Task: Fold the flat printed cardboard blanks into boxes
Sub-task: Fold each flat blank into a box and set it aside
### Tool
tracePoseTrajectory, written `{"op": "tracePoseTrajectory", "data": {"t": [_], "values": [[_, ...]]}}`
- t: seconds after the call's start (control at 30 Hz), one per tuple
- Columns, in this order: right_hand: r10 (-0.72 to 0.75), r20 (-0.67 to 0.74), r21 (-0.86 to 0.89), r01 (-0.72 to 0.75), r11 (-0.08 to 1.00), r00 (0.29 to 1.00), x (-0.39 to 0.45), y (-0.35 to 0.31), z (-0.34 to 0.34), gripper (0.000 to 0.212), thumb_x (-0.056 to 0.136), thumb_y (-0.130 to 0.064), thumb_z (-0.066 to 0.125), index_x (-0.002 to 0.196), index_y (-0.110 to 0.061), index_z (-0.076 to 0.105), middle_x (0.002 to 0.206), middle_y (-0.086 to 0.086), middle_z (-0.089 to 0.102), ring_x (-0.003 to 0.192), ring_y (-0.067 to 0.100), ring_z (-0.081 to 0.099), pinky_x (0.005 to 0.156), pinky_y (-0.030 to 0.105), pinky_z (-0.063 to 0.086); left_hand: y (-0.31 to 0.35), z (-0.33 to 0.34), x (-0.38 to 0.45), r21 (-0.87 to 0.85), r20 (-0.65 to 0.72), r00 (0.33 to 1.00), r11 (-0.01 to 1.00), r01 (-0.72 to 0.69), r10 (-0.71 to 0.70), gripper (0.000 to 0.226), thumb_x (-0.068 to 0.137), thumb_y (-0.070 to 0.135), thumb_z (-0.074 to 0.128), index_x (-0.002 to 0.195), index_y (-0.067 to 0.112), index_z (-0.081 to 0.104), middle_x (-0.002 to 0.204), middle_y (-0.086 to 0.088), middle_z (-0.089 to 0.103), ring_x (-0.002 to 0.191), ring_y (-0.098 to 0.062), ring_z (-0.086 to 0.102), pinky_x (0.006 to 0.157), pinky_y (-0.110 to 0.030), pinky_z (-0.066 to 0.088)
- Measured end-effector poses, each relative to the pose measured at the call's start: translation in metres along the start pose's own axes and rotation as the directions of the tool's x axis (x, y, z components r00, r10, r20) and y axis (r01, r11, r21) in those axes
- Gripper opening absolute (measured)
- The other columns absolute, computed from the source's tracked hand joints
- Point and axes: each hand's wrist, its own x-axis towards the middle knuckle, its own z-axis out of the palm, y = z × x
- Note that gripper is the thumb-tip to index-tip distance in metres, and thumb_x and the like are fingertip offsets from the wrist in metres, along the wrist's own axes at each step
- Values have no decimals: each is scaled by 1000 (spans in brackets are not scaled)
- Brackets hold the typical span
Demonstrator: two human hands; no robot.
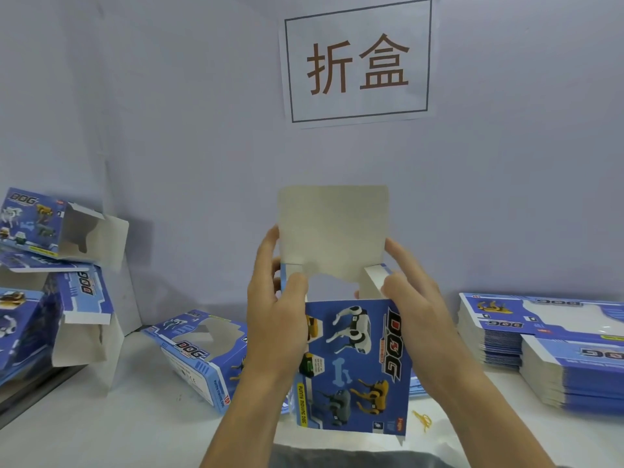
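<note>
white table (141,417) beneath; both hands, left (275,319) and right (413,309), grip an open, empty box (354,363).

**Readable text**

Wall sign (357,62): "折盒". Below it, held box (354,366): "DOG", "FUNNY MOVING DOG". Lying box (199,352), left of held one: "DOG", "TOP". Flat blanks stack (557,336), right: "DOG". Folded boxes pile (40,238), far left: "DOG".

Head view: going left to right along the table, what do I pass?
Pile of folded boxes → box lying on its side → left hand → held box → right hand → stacks of flat blanks.
</note>
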Motion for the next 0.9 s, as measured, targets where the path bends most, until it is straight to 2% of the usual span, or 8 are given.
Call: {"op": "tracePoseTrajectory", "data": {"t": [0.13, 0.23, 0.3, 0.37, 0.5, 0.6, 0.73, 0.9], "values": [[8, -37, 48, -6, 999, 999, 1, 5, 1, 31, 78, -32, 44, 103, -43, 59, 74, 10, 65, 58, 30, 55, 55, 42, 48, 4, 2, -1, -43, -51, 998, 998, -41, 38, 27, 94, 16, 49, 99, 40, 58, 95, -5, 69, 63, -19, 50, 43, -20, 43], [-58, -132, 20, 61, 998, 990, 2, 7, -1, 22, 81, -29, 42, 92, -28, 61, 80, 15, 61, 66, 37, 51, 64, 45, 44, 6, 6, -4, -47, -54, 993, 993, -110, 108, 14, 84, 20, 43, 85, 20, 57, 76, -6, 60, 62, -15, 47, 43, -13, 39], [-97, -169, 44, 106, 993, 981, 2, 8, -5, 24, 83, -32, 40, 87, -22, 62, 86, 18, 63, 75, 41, 57, 69, 46, 46, 4, 7, -5, -100, -41, 992, 988, -120, 116, 19, 85, 22, 42, 81, 14, 58, 89, -1, 68, 78, -16, 60, 55, -14, 46], [-47, -110, 277, 76, 958, 993, 0, 9, -7, 32, 84, -37, 41, 89, -16, 64, 88, 16, 68, 74, 33, 65, 63, 40, 53, 2, 9, -6, -197, 2, 997, 977, -76, 78, 25, 86, 37, 42, 76, 22, 59, 110, -5, 69, 99, -21, 64, 70, -27, 53], [-33, 26, 430, 18, 902, 999, -1, 15, -10, 45, 87, -48, 45, 105, -11, 64, 98, 11, 71, 78, 27, 71, 62, 35, 59, 1, 4, -6, -176, 38, 997, 983, -54, 61, 36, 76, 55, 48, 87, 22, 58, 110, -2, 68, 83, -19, 59, 59, -31, 51], [-44, 77, 357, 14, 934, 996, 1, 16, -10, 34, 80, -30, 49, 109, -17, 62, 106, 11, 70, 86, 30, 71, 68, 42, 57, -5, -2, -2, -180, 63, 995, 981, -69, 82, 23, 80, 30, 47, 97, 17, 55, 110, 2, 69, 86, -28, 66, 60, -39, 56], [-66, 68, 205, 51, 977, 995, 2, 20, -8, 40, 70, -31, 52, 108, -20, 59, 96, 13, 70, 77, 32, 71, 66, 43, 53, -8, -5, -3, -175, 84, 990, 980, -93, 109, 29, 82, 17, 36, 103, 15, 56, 93, 7, 70, 77, -16, 73, 54, -28, 58], [-34, 142, 346, -17, 938, 989, -1, 14, -11, 34, 81, -33, 50, 111, -22, 62, 101, 12, 71, 82, 30, 71, 67, 40, 58, -7, -4, -2, -132, 125, 989, 990, -57, 74, 22, 87, 37, 46, 89, 30, 66, 109, 14, 66, 101, -30, 70, 72, -42, 60]]}}
